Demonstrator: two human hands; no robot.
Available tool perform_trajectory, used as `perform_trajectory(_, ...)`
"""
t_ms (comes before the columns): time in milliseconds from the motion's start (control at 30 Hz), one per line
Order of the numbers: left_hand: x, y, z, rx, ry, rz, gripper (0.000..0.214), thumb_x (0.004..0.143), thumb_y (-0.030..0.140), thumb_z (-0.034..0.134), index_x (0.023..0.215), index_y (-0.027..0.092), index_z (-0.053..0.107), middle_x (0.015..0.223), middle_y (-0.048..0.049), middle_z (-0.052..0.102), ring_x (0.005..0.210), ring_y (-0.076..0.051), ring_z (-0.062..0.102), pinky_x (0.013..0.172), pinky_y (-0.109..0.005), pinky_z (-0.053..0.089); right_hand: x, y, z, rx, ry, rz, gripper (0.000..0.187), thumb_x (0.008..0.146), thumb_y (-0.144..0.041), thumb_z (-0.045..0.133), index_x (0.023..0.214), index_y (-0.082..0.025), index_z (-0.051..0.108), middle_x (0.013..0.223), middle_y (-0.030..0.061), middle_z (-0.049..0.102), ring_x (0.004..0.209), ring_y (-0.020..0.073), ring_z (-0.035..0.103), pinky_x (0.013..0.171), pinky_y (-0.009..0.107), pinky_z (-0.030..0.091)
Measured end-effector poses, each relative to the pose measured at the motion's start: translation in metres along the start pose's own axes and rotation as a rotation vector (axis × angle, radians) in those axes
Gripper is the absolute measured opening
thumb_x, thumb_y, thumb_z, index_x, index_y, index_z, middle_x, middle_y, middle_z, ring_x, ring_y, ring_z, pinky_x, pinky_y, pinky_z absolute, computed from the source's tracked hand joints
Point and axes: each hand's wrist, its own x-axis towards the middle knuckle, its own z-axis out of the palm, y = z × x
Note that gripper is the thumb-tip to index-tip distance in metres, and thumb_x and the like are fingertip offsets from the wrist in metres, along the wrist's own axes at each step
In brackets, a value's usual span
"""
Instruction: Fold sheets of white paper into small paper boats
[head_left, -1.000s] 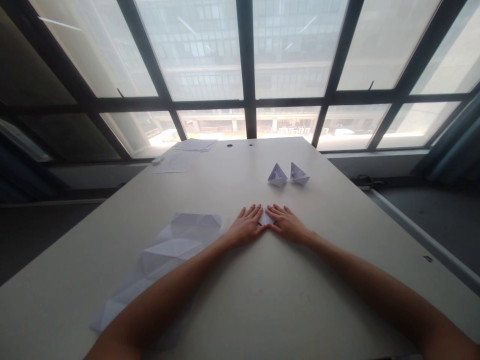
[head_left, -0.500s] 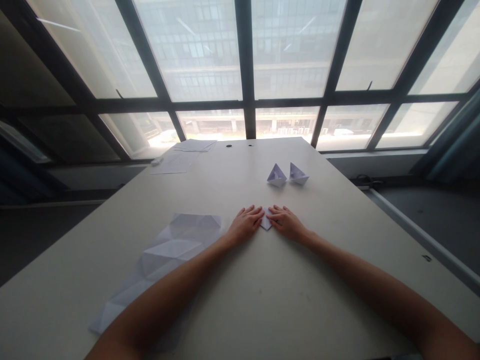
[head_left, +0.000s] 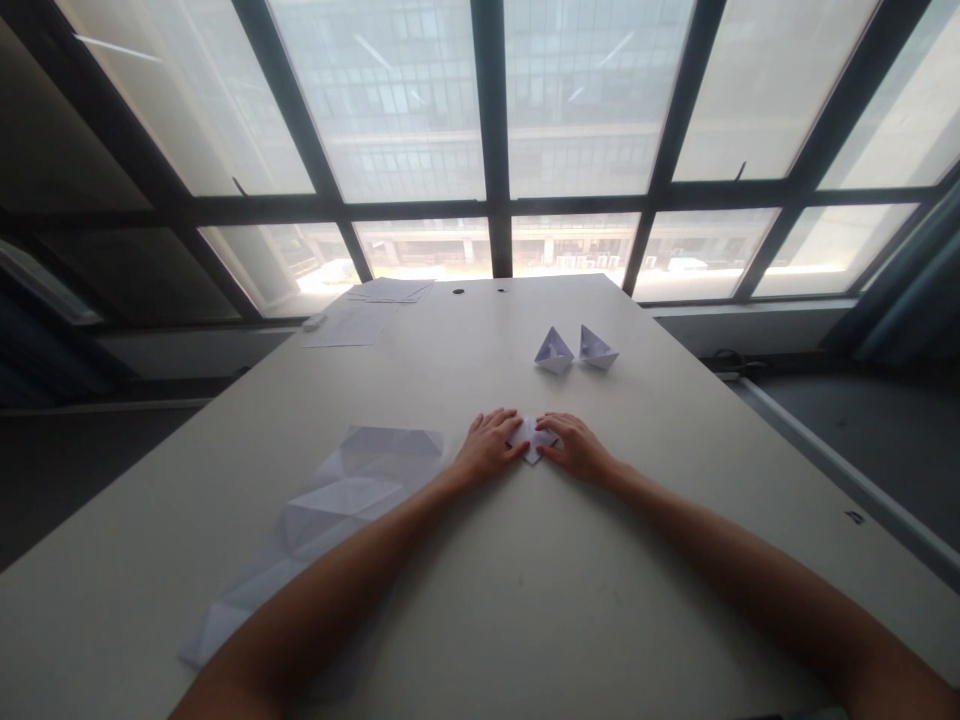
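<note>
A small piece of folded white paper [head_left: 532, 441] lies on the table between my hands, its point towards me. My left hand [head_left: 489, 444] holds its left side, thumb near the lower edge and fingers curled over the top. On the other side my right hand [head_left: 579, 448] grips the paper between thumb and bent fingers. The fingers hide parts of both side corners. Just beyond stand two folded paper boats, a left one [head_left: 554, 353] and a right one [head_left: 598, 350].
A large creased paper sheet [head_left: 345, 495] lies at the left, partly under my left forearm. Flat paper sheets [head_left: 349, 325] rest at the table's far left corner. Tall windows [head_left: 420, 100] rise behind the white table [head_left: 517, 600]. A small dark mark [head_left: 853, 517] shows near the right edge.
My fingers have gone from lying flat over the paper to curling round its sides. More of the paper shows, and its side flaps look slightly spread.
</note>
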Motion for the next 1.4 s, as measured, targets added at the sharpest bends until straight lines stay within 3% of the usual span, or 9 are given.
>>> perform_trajectory(133, 0.0, -0.003, 0.0, -0.039, 0.028, 0.018, 0.045, 0.089, 0.048, 0.059, 0.129, 0.026, 0.058, 0.143, -0.0076, 0.052, 0.137, -0.026, 0.042, 0.118, -0.049, 0.022, -0.001, -0.002, 0.0, -0.077, -0.019, 0.003, 0.046, 0.086, -0.035, 0.067, 0.128, -0.016, 0.058, 0.129, 0.0145, 0.061, 0.126, 0.0272, 0.051, 0.109, 0.043, 0.037)
perform_trajectory(367, 0.001, -0.005, -0.001, -0.04, -0.018, 0.065, 0.054, 0.087, 0.052, 0.061, 0.134, 0.024, 0.054, 0.145, -0.0092, 0.05, 0.139, -0.028, 0.037, 0.118, -0.051, 0.02, 0.0, -0.007, -0.004, -0.157, -0.095, -0.011, 0.05, 0.09, -0.05, 0.059, 0.127, -0.017, 0.059, 0.134, 0.017, 0.055, 0.133, 0.0305, 0.042, 0.112, 0.047, 0.034)
perform_trajectory(700, 0.006, -0.012, -0.005, -0.156, -0.083, 0.053, 0.06, 0.075, 0.051, 0.075, 0.126, 0.023, 0.059, 0.137, -0.0108, 0.056, 0.136, -0.031, 0.041, 0.117, -0.051, 0.018, 0.0, -0.005, -0.005, -0.087, -0.078, 0.001, 0.048, 0.083, -0.039, 0.072, 0.124, -0.017, 0.06, 0.13, 0.016, 0.057, 0.127, 0.0302, 0.046, 0.109, 0.046, 0.035)
perform_trajectory(867, 0.005, -0.011, -0.006, -0.22, -0.079, 0.071, 0.059, 0.07, 0.049, 0.08, 0.12, 0.024, 0.062, 0.133, -0.0094, 0.06, 0.135, -0.031, 0.042, 0.117, -0.051, 0.014, 0.001, -0.006, -0.01, 0.017, -0.062, 0.034, 0.041, 0.074, -0.035, 0.081, 0.108, -0.019, 0.064, 0.111, 0.0119, 0.064, 0.109, 0.0284, 0.053, 0.095, 0.042, 0.044)
perform_trajectory(1000, 0.003, -0.01, -0.004, -0.265, -0.03, 0.059, 0.064, 0.066, 0.048, 0.083, 0.12, 0.024, 0.06, 0.129, -0.0095, 0.062, 0.13, -0.032, 0.047, 0.116, -0.053, 0.015, 0.001, -0.003, -0.008, 0.097, -0.04, 0.141, 0.043, 0.071, -0.032, 0.083, 0.106, -0.019, 0.062, 0.102, 0.0098, 0.064, 0.097, 0.0255, 0.057, 0.087, 0.039, 0.046)
perform_trajectory(1100, 0.003, -0.01, -0.004, -0.357, 0.032, 0.042, 0.067, 0.063, 0.044, 0.086, 0.12, 0.023, 0.059, 0.116, -0.0075, 0.067, 0.116, -0.03, 0.058, 0.113, -0.052, 0.022, 0.0, 0.001, -0.005, 0.215, -0.042, 0.154, 0.051, 0.072, -0.027, 0.082, 0.117, -0.019, 0.058, 0.094, 0.0052, 0.065, 0.081, 0.0196, 0.059, 0.077, 0.033, 0.047)
perform_trajectory(1233, 0.004, -0.01, -0.004, -0.559, 0.073, 0.066, 0.077, 0.064, 0.042, 0.086, 0.131, 0.019, 0.056, 0.104, -0.0078, 0.07, 0.098, -0.027, 0.065, 0.097, -0.042, 0.044, 0.001, 0.002, -0.002, 0.307, -0.004, 0.141, 0.068, 0.07, -0.023, 0.082, 0.13, -0.019, 0.051, 0.086, 0.001, 0.064, 0.073, 0.017, 0.058, 0.069, 0.03, 0.046)
perform_trajectory(1300, 0.004, -0.01, -0.003, -0.66, 0.065, 0.097, 0.071, 0.068, 0.042, 0.083, 0.13, 0.018, 0.058, 0.106, -0.009, 0.07, 0.096, -0.026, 0.066, 0.09, -0.039, 0.049, 0.002, 0.0, -0.004, 0.32, 0.027, 0.138, 0.062, 0.069, -0.023, 0.082, 0.126, -0.019, 0.055, 0.089, 0.0025, 0.065, 0.075, 0.0176, 0.059, 0.069, 0.03, 0.046)
perform_trajectory(1400, 0.004, -0.008, -0.003, -0.745, 0.081, 0.123, 0.051, 0.073, 0.038, 0.08, 0.117, 0.017, 0.067, 0.106, -0.009, 0.072, 0.096, -0.026, 0.066, 0.084, -0.035, 0.051, 0.001, -0.006, -0.007, 0.34, 0.058, 0.128, 0.036, 0.074, -0.023, 0.077, 0.107, -0.018, 0.063, 0.088, 0.0028, 0.066, 0.076, 0.018, 0.059, 0.069, 0.03, 0.046)
